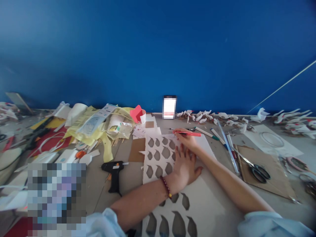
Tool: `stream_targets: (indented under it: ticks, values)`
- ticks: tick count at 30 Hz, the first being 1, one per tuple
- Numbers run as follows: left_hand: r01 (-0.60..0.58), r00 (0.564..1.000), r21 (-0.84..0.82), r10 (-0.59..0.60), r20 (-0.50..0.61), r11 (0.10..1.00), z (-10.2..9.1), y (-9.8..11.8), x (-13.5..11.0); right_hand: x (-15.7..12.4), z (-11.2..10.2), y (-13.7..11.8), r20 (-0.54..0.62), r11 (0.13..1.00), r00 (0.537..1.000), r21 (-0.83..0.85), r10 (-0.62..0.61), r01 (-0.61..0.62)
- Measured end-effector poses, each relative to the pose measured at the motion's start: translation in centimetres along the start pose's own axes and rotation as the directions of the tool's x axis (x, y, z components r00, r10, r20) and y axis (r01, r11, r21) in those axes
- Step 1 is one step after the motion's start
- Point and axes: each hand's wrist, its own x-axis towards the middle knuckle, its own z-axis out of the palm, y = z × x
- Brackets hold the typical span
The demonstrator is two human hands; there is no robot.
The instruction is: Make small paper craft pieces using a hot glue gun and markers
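My left hand [184, 168] lies flat with its fingers spread on a white sheet [209, 194] of paper or card. The sheet has rows of leaf-shaped or drop-shaped holes cut through it, and the grey table shows through them. Just beyond those fingertips, my right hand [188, 141] grips a red pen [194, 134] near the sheet's far edge. The pen lies nearly level, its red end pointing right; the fingers partly hide its tip. A beaded bracelet [166, 186] circles my left wrist.
A black glue gun [115, 174] lies left of the sheet. To the right are scissors [256, 169] on brown cardboard [269, 184], a clear ruler [228, 148] and markers. White bird-shaped pieces [204, 116] line the blue wall near an upright phone [169, 107]. Packaging [97, 121] crowds the left.
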Motion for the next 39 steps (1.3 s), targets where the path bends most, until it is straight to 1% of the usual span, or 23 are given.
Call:
stream_targets:
  ticks: [3,5,8,10,13,17,22,25,29,33,36,39]
  values:
    - [-0.009,1.0,0.008,0.009,-0.005,1.0,-0.1,0.0,0.0,-0.3,-0.3,-0.4,0.035,1.0,0.999,0.005,-0.002,0.002]
    - [-0.013,1.0,0.012,0.013,0.003,1.0,-0.2,0.0,0.0,-0.4,-0.5,-0.5,0.053,0.998,0.998,-0.044,-0.042,0.044]
    - [-0.012,1.0,0.019,0.012,0.009,1.0,-0.2,-0.1,0.0,-0.5,-0.6,-0.5,0.044,0.98,0.992,-0.152,-0.121,0.127]
    - [-0.011,1.0,0.026,0.011,0.002,1.0,-0.1,0.0,0.0,-0.6,-0.5,-0.3,0.039,0.967,0.986,-0.193,-0.161,0.165]
    - [-0.005,1.0,0.038,0.005,-0.002,0.999,-0.1,0.0,0.0,-0.5,-0.3,0.0,0.043,0.953,0.978,-0.222,-0.202,0.207]
    - [-0.006,1.0,0.039,0.005,0.013,0.999,-0.1,0.1,0.1,-0.4,-0.1,0.1,0.034,0.941,0.973,-0.251,-0.226,0.227]
    - [-0.009,1.0,0.042,0.008,0.019,0.999,-0.3,0.0,0.1,-0.5,0.1,0.2,0.069,0.901,0.954,-0.314,-0.292,0.299]
    - [-0.013,0.999,0.042,0.011,0.033,0.999,-0.5,0.0,0.1,-0.5,0.3,0.3,0.091,0.879,0.948,-0.357,-0.305,0.317]
    - [-0.019,0.999,0.032,0.017,0.041,0.999,-0.7,0.0,0.1,-0.4,0.3,0.4,0.118,0.867,0.94,-0.363,-0.321,0.342]
    - [-0.02,0.998,0.027,0.018,0.058,0.999,-0.7,0.0,0.2,-0.5,0.2,-0.1,0.149,0.853,0.94,-0.395,-0.307,0.341]
    - [-0.022,0.998,0.032,0.021,0.052,0.999,-0.5,0.0,0.2,-0.7,0.3,-0.5,0.152,0.85,0.942,-0.406,-0.299,0.335]
    - [-0.018,0.999,0.044,0.017,0.036,0.999,-0.3,0.0,0.2,-1.0,0.4,-0.6,0.11,0.864,0.944,-0.381,-0.31,0.328]
